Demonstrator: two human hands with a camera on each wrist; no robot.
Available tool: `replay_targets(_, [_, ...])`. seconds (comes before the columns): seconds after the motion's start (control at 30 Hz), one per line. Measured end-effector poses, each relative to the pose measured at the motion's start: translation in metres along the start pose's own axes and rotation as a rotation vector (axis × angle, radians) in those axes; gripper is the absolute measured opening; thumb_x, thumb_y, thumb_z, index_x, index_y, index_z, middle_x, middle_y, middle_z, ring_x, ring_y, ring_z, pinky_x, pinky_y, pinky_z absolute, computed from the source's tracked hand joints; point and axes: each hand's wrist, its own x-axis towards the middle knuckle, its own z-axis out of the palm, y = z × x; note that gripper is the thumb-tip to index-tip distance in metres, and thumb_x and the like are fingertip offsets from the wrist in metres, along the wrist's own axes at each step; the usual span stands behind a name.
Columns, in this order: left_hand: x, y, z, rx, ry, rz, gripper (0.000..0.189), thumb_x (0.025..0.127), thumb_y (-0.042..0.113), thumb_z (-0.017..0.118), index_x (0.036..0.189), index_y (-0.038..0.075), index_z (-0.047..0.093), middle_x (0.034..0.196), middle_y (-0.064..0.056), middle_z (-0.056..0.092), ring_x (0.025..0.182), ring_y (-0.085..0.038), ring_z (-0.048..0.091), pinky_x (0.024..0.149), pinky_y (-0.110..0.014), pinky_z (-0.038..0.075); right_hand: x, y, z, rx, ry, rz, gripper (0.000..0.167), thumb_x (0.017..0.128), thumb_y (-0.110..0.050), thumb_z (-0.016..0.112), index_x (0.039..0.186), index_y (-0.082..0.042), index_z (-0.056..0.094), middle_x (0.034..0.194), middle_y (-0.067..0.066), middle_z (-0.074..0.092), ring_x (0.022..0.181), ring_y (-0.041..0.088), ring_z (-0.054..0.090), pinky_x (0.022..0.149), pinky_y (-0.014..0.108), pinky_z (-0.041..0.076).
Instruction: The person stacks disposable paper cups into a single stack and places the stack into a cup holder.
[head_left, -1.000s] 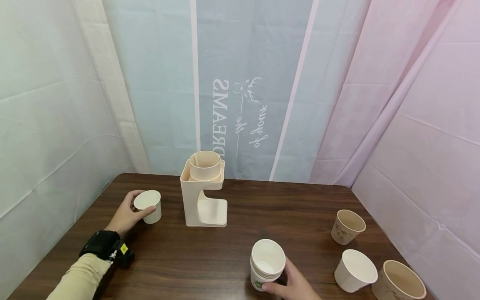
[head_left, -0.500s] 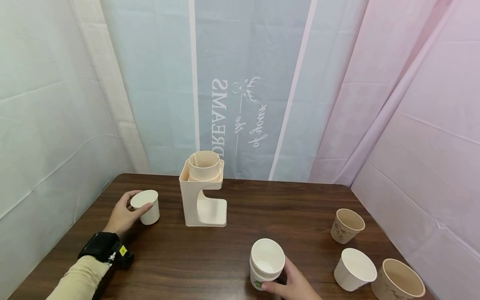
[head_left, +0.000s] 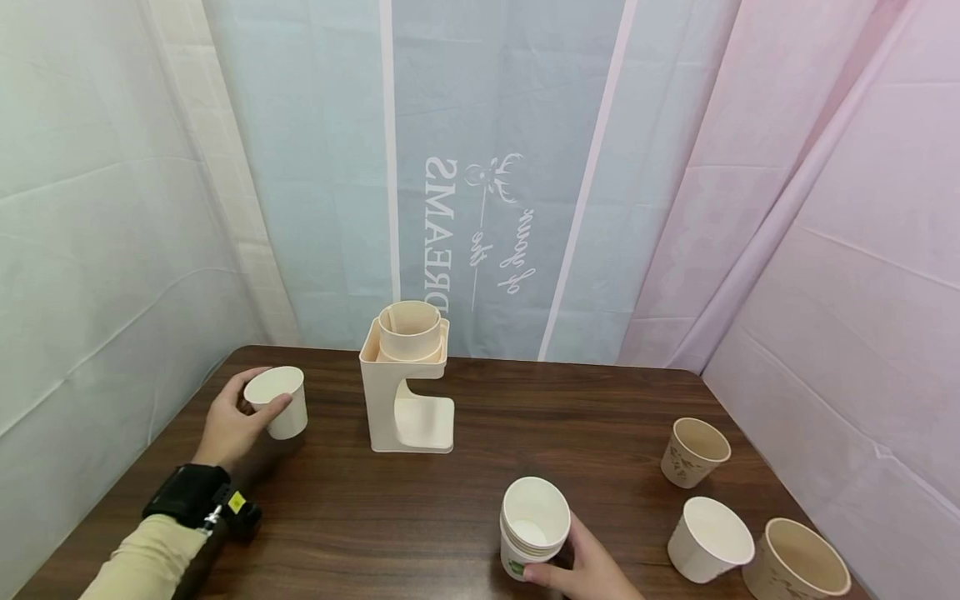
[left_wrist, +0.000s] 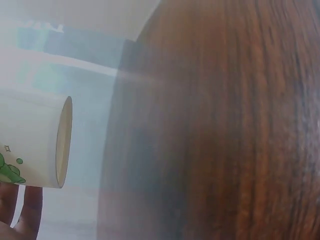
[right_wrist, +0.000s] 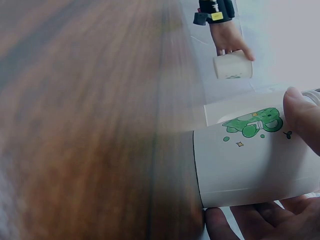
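On the left of the head view, my left hand [head_left: 228, 425] grips a white paper cup [head_left: 288, 412] between thumb and fingers. The cup looks raised off the table; in the left wrist view its side shows a green print [left_wrist: 11, 172]. My right hand [head_left: 588, 567] holds a stack of white paper cups [head_left: 534, 525] at the front middle, thumb on the near side and fingers around the far side. A green cartoon print [right_wrist: 255, 122] marks the stack's outer cup in the right wrist view. Between the hands, farther back, stands a cream cup holder [head_left: 386, 408] with a round tube [head_left: 410, 337] on top.
At the right of the wooden table [head_left: 420, 517] are a brown patterned cup [head_left: 686, 462], a wide white bowl-like cup [head_left: 701, 554] and a larger brown patterned one [head_left: 780, 575]. Cloth curtains [head_left: 315, 208] hang along the back and sides.
My left hand has moved left and slightly up with the white paper cup, which has lifted from the table. My right hand and its stack have stayed in place.
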Motion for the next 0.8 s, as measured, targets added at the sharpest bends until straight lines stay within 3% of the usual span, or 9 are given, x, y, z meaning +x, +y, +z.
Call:
replay_targets(0.2, [-0.001, 0.012, -0.003, 0.046, -0.007, 0.036, 0.063, 0.096, 0.024, 0.072, 0.149, 0.002, 0.044, 0.129, -0.014, 0.051, 0.092, -0.001, 0.047, 0.07, -0.011, 0.042, 0.0, 0.0, 0.0, 0.005, 0.0, -0.009, 0.076, 0.09, -0.013, 0.079, 0.146, 0.012, 0.033, 0.136, 0.029, 0.054, 0.121, 0.005, 0.055, 0.098, 0.02, 0.044])
replay_targets(0.33, [-0.005, 0.021, -0.002, 0.029, -0.028, 0.075, 0.062, 0.097, 0.02, 0.071, 0.149, 0.003, 0.044, 0.132, -0.013, 0.05, 0.099, 0.003, 0.049, 0.076, -0.009, 0.041, 0.0, 0.002, 0.0, 0.018, -0.008, -0.031, 0.075, 0.091, -0.011, 0.078, 0.146, 0.013, 0.033, 0.135, 0.031, 0.053, 0.121, 0.006, 0.056, 0.098, 0.021, 0.045])
replay_targets(0.63, [-0.015, 0.053, 0.005, -0.035, -0.072, 0.217, 0.058, 0.094, 0.007, 0.071, 0.146, 0.001, 0.047, 0.118, 0.008, 0.053, 0.091, -0.007, 0.049, 0.07, -0.016, 0.043, 0.001, 0.003, 0.001, 0.004, -0.003, -0.064, 0.075, 0.09, -0.011, 0.078, 0.145, 0.013, 0.033, 0.133, 0.031, 0.054, 0.12, 0.007, 0.057, 0.099, 0.022, 0.046])
replay_targets(0.8, [-0.021, 0.073, 0.013, -0.067, -0.118, 0.269, 0.059, 0.093, 0.002, 0.071, 0.146, 0.001, 0.046, 0.122, 0.001, 0.053, 0.097, -0.005, 0.053, 0.073, -0.015, 0.049, 0.0, 0.001, 0.0, -0.006, -0.001, -0.054, 0.075, 0.09, -0.012, 0.078, 0.145, 0.013, 0.033, 0.134, 0.03, 0.054, 0.12, 0.006, 0.056, 0.099, 0.022, 0.046])
